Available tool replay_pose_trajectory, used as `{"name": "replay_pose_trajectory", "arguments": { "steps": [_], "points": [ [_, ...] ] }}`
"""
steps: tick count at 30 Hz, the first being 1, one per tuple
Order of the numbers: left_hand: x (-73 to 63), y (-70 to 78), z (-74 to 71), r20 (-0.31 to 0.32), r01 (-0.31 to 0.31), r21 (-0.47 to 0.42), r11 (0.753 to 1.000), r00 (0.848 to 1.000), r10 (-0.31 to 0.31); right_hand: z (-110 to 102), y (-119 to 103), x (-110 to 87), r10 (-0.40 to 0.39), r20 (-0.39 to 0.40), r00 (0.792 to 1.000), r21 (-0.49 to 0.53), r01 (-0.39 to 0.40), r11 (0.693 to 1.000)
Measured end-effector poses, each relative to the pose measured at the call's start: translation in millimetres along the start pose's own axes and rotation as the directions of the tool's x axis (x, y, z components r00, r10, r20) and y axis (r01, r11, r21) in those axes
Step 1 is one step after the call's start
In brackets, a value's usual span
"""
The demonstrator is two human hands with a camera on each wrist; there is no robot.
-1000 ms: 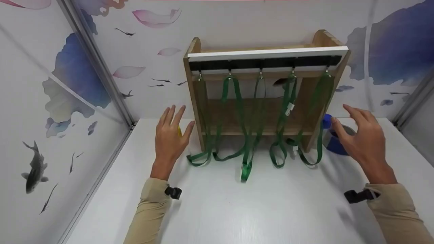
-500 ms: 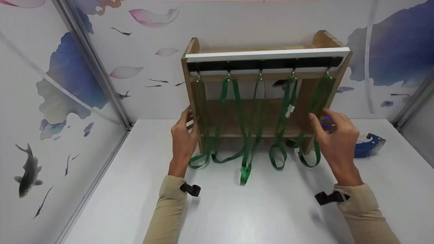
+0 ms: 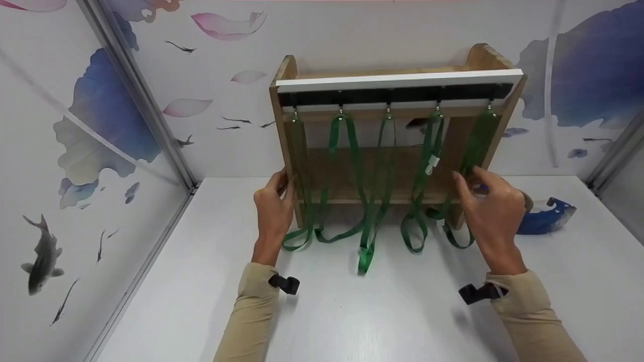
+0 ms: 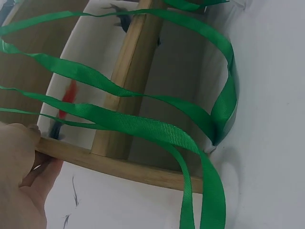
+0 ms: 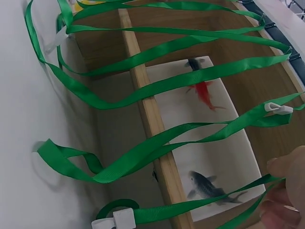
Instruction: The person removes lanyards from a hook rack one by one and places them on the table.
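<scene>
A small wooden rack (image 3: 342, 168) stands upright on the white table. Along its top front runs a black strip (image 3: 412, 94) with several hooks, and green lanyards (image 3: 353, 151) hang from them, their lower loops reaching the tabletop. My left hand (image 3: 273, 208) grips the rack's left side panel (image 4: 128, 171), thumb in front and fingers behind. On the right side panel, my right hand (image 3: 495, 216) holds the edge between thumb and fingers, close against the rightmost lanyard (image 5: 186, 207). Its fingertips are partly hidden in the right wrist view.
Right of the rack, partly behind my right hand, lies a blue tape dispenser (image 3: 546, 218). White plastic clips (image 3: 431, 163) are on some lanyards. A decorated wall (image 3: 226, 151) stands behind, and another wall with a metal post (image 3: 141, 85) rises at left.
Both hands have moved inward from beside the rack and taken hold of its side panels. The tape dispenser has come more into view. The rack and lanyards have barely shifted.
</scene>
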State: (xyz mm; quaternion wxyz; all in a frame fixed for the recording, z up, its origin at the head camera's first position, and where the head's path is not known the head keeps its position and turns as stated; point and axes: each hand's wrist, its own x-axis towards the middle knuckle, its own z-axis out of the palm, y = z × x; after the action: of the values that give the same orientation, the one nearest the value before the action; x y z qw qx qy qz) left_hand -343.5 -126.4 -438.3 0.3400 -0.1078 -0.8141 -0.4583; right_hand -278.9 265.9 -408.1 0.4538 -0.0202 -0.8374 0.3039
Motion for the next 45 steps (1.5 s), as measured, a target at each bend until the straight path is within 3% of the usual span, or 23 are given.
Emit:
{"name": "replay_pose_trajectory", "arguments": {
  "steps": [9, 19, 23, 27, 30, 36, 45],
  "points": [
    [0.5, -1.1, 1.8, 0.0, -0.024, -0.024, 0.999, 1.0, 0.024, 1.6, 2.3, -0.8, -0.007, -0.018, 1.0, -0.006, 0.007, 1.0],
    [0.2, -2.2, 0.0, -0.003, -0.022, -0.019, 1.0, 1.0, 0.022, -3.5, 6.1, 1.7, 0.004, -0.057, 0.998, 0.09, 0.001, 0.996],
    [-0.5, -4.1, -0.8, -0.006, -0.028, -0.021, 0.999, 1.0, 0.028, -7.2, 3.3, 6.2, -0.023, -0.129, 0.991, 0.186, 0.046, 0.981],
    [-0.6, -4.8, -1.5, -0.003, -0.023, -0.021, 1.0, 1.0, 0.023, -11.6, -2.5, 9.5, -0.052, -0.218, 0.975, 0.295, 0.116, 0.948],
    [-0.7, -5.1, -1.8, -0.001, -0.016, -0.011, 1.0, 1.0, 0.016, -15.6, -6.6, 10.9, -0.091, -0.242, 0.966, 0.318, 0.168, 0.933],
    [-0.2, -4.1, -1.4, -0.002, -0.026, -0.016, 1.0, 1.0, 0.026, -27.3, -6.0, 14.9, -0.174, -0.104, 0.979, 0.27, 0.196, 0.943],
    [-0.2, -1.4, -0.3, 0.009, -0.004, -0.013, 1.0, 1.0, 0.004, -43.9, 17.2, 11.0, -0.128, 0.12, 0.984, 0.305, 0.086, 0.948]
  ]
}}
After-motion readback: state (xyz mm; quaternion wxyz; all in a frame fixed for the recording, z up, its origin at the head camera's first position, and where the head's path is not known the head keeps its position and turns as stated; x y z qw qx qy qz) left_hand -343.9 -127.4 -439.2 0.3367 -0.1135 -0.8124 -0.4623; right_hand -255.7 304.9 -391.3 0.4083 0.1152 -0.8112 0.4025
